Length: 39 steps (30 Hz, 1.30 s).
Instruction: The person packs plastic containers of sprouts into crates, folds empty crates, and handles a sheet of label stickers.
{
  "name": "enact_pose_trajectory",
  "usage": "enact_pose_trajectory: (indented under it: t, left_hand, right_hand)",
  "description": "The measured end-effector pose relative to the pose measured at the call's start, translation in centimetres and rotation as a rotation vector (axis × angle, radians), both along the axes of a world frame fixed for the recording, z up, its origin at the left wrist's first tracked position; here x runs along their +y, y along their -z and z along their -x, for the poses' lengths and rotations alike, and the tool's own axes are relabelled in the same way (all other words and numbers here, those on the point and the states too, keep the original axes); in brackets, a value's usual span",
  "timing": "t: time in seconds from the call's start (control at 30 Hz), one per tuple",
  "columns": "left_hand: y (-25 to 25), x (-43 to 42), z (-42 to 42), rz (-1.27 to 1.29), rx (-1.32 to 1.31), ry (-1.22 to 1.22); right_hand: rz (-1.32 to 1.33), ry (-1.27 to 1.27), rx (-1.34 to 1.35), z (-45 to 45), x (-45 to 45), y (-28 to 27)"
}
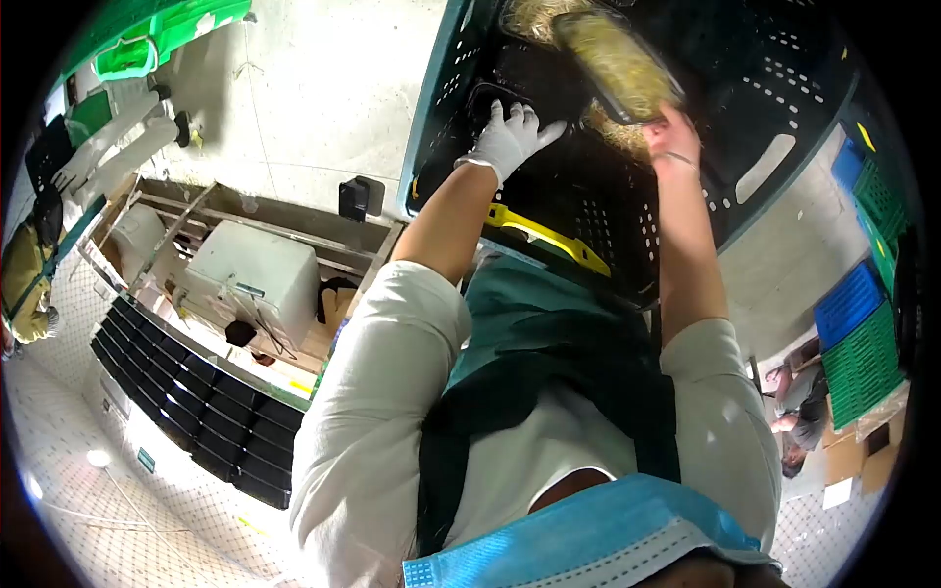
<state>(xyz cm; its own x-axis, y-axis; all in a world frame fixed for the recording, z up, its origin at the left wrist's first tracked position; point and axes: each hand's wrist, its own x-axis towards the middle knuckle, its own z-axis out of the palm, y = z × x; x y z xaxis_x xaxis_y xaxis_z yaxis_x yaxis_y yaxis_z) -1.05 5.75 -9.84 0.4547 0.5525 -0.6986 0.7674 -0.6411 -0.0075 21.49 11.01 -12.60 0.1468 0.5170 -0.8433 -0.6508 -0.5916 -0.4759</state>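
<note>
A black plastic tray packed with yellowish shreds like sprouts (619, 67) is gripped at its near end by my right hand (674, 142). It is tilted over the inside of a large dark crate with punched holes (431, 108) and is slightly blurred. Inside the same crate, my left hand (510, 140), in a white glove, has its fingers spread over a dark tray whose contents I cannot make out. Another tray of pale shreds (534, 20) lies at the crate's far end. More shreds (618, 127) show partly behind my right hand.
A yellow handle (549, 238) marks the crate's near side. To the left are a white box in a wooden frame (253, 274), stacked black trays (196, 392) and a green basket (127, 59). At right stand blue and green crates (861, 377), with another person (802, 416) nearby.
</note>
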Motion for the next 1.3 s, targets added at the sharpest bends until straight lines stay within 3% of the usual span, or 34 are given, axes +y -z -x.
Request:
enact_pose_trajectory:
  t: [0.1, 0.17, 0.23, 0.3, 0.37, 0.4, 0.43, 0.47, 0.5, 0.53, 0.57, 0.6, 0.67, 0.7, 0.73, 0.77, 0.8, 0.83, 0.9, 0.93, 0.97, 1.0, 1.03, 1.13, 1.17, 1.23, 1.3]
  left_hand:
    - [-3.8, 1.9, -0.3, 0.163, -0.135, -0.500]
    - [-10.3, 1.7, 0.9, 0.078, -0.462, -0.864]
    - [-15.7, 0.0, 3.0, -0.075, -1.014, -1.222]
    - [-22.3, -3.3, 4.2, 0.066, -1.742, -1.775]
    - [-26.5, -9.4, 6.6, 0.206, -2.204, -2.076]
    - [-27.6, -13.2, 7.9, 0.184, -2.324, -2.205]
    - [-26.0, -18.0, 8.8, -0.004, -2.344, -2.486]
    - [-25.1, -23.5, 10.8, 0.345, -2.765, -2.194]
    - [-26.1, -27.8, 11.1, 0.235, -2.831, -2.234]
    - [-27.1, -31.8, 11.4, 0.115, -2.895, -2.266]
    - [-29.0, -34.5, 11.1, -0.449, -2.545, -2.727]
    - [-33.5, -36.9, 10.6, -1.006, -2.430, -2.771]
    - [-34.8, -44.5, 9.6, -1.563, -2.766, -2.387]
    - [-40.6, -39.5, 5.8, -1.686, -2.846, -2.318]
    - [-37.7, -48.2, 5.4, -2.001, -2.897, -1.963]
    - [-38.0, -50.1, 3.8, -2.263, -2.887, -1.794]
    - [-38.3, -52.0, 2.1, -2.514, -2.848, -1.594]
    - [-37.6, -54.0, 0.5, -2.674, -2.831, -1.349]
    - [-36.5, -57.4, -2.2, -2.872, -2.746, -0.971]
    - [-35.9, -58.0, -2.3, -3.101, -2.558, -0.819]
    - [-28.5, -61.9, -4.1, -2.732, -2.716, -0.564]
    - [-28.6, -61.1, -4.8, -3.093, -2.469, -1.294]
    - [-29.6, -60.8, -5.1, -3.304, -1.983, -2.145]
    - [-32.3, -59.4, -6.1, -3.021, -2.319, -1.997]
    - [-32.3, -59.6, -6.3, -2.998, -2.388, -1.900]
    - [-34.5, -60.1, -4.9, -3.236, -2.252, -1.837]
    - [-34.8, -62.0, -3.4, -3.610, -1.704, -2.180]
  right_hand:
    - [-0.026, 0.032, 0.035, -4.3, 0.1, -2.6]
    - [-0.082, 0.047, 0.155, -6.4, 0.1, -7.6]
    - [-0.140, 0.025, 0.045, -6.3, 0.4, -12.4]
    - [-0.162, 0.036, -0.051, -4.9, 0.9, -16.9]
    - [-0.185, -0.102, -0.057, -2.7, 1.3, -20.2]
    - [-0.271, -0.246, 0.045, -1.9, 1.3, -20.4]
    - [-0.364, -0.370, 0.157, -0.1, 1.2, -20.8]
    - [-0.369, -0.526, 0.283, 3.1, 0.7, -22.7]
    - [-0.362, -0.684, 0.396, 6.9, -0.4, -24.8]
    - [-0.334, -0.750, 0.344, 11.0, -2.4, -26.4]
    - [-0.322, -0.806, 0.274, 14.7, -4.6, -27.6]
    - [-0.338, -0.946, 0.283, 17.9, -6.7, -27.8]
    - [-0.337, -1.302, 0.600, 24.8, -12.1, -28.9]
    - [-0.289, -1.431, 0.671, 25.5, -7.7, -32.2]
    - [-0.264, -1.575, 0.556, 31.1, -15.8, -33.5]
    - [-0.273, -1.679, 0.412, 33.0, -19.1, -35.8]
    - [-0.236, -1.842, 0.643, 35.8, -22.7, -36.3]
    - [-0.162, -1.995, 0.876, 38.1, -26.1, -36.5]
    - [-0.035, -2.207, 0.890, 41.2, -34.5, -39.6]
    - [0.033, -2.307, 0.928, 42.1, -37.8, -40.3]
    - [0.125, -2.413, 0.957, 43.0, -42.7, -40.3]
    - [0.101, -2.500, 0.937, 43.2, -45.9, -40.7]
    - [0.080, -2.585, 0.922, 43.3, -50.0, -41.0]
    - [-0.033, -2.797, 0.953, 43.8, -59.4, -41.3]
    - [0.132, -2.880, 1.060, 43.7, -61.9, -41.3]
    - [0.119, -2.973, 1.094, 42.7, -66.0, -42.5]
    - [0.104, -3.151, 0.995, 44.4, -72.0, -37.2]
